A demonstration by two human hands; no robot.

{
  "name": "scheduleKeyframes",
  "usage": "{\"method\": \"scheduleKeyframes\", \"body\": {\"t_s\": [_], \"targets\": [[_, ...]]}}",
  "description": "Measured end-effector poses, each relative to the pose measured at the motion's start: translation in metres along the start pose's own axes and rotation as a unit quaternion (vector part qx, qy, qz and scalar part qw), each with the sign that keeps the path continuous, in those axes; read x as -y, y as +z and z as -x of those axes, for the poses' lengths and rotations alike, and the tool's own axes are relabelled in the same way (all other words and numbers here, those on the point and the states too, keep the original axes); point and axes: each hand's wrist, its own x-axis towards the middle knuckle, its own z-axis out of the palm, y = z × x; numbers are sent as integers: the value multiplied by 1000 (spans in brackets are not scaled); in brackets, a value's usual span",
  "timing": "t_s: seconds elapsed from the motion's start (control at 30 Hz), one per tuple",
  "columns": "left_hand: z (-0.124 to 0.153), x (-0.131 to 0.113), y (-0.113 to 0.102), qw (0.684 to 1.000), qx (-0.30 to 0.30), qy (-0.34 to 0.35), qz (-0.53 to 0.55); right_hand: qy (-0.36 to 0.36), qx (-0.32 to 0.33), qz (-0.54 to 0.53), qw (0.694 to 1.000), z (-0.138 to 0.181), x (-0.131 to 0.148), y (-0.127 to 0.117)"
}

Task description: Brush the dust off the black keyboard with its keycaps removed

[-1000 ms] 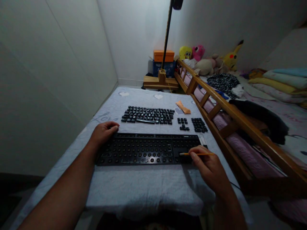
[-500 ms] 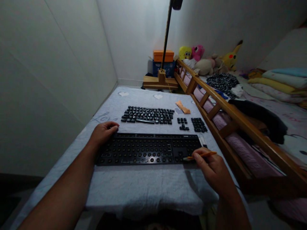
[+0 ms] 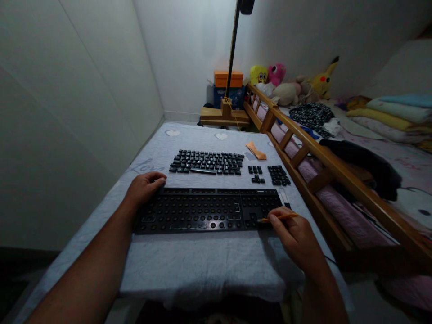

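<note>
"What does the right hand (image 3: 292,231) grip?"
"A slim, orange-handled brush (image 3: 288,216), pinched, tip pointing left over the right end of a long black plastic keyboard base (image 3: 205,211) lying crosswise; the left hand (image 3: 143,186) rests at the base's far left corner, grip unclear."
"Beneath?"
"Pale-blue heart-print tablecloth (image 3: 202,261); brown wooden bed rail (image 3: 303,136) alongside."

Home bedroom: wooden bed rail (image 3: 313,147), plush toys (image 3: 286,93), folded bedding (image 3: 384,118).
</note>
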Motion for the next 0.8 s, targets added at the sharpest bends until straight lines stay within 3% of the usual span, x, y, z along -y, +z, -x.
{"method": "scheduleKeyframes", "body": {"t_s": [0.2,0.5,0.8], "targets": [[0,-1,-1,1000,5,1,-9,23,45,-41,998,1,0,-2],[1,-3,-2,1000,-5,9,-2,-22,3,-34,999,-6,1,11],[0,0,0,1000,1,8,4,-15,50,-14,999,-4,3,12]]}}
